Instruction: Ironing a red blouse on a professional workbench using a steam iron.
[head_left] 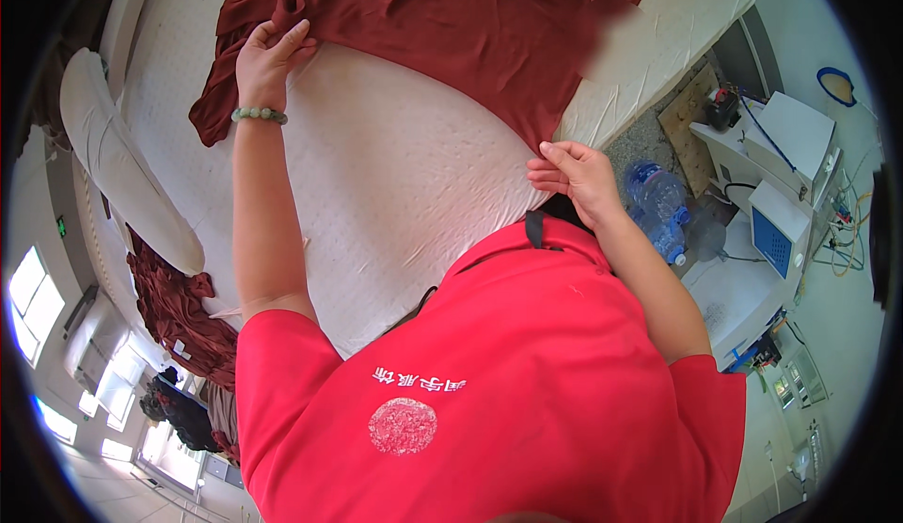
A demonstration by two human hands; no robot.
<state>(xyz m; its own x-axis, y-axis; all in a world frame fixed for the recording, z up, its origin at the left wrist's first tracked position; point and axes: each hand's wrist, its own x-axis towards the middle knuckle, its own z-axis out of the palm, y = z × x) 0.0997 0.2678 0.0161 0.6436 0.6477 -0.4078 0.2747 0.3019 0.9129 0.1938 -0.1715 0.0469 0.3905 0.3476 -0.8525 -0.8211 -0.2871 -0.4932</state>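
Observation:
A dark rust-red piece of thin fabric [442, 24] lies spread over a white padded table [376, 147], wrinkled at its left end. My left hand [268, 57], with a green bead bracelet on the wrist, pinches the lower edge of the fabric near that bunched end. At the fabric's lower right corner, close to my waist, my right hand [578, 177] holds the tip between thumb and fingers. Between the hands the edge runs in a slanting curve. The fabric's far side passes out of the picture, so I cannot tell what kind of garment it is.
A long white padded board [127, 166] juts out at the left, above a heap of dark red garments [179, 307]. Right of the table stand large clear plastic bottles [658, 205] and a white machine [767, 147] with cables. The table's right edge [677, 62] slants away.

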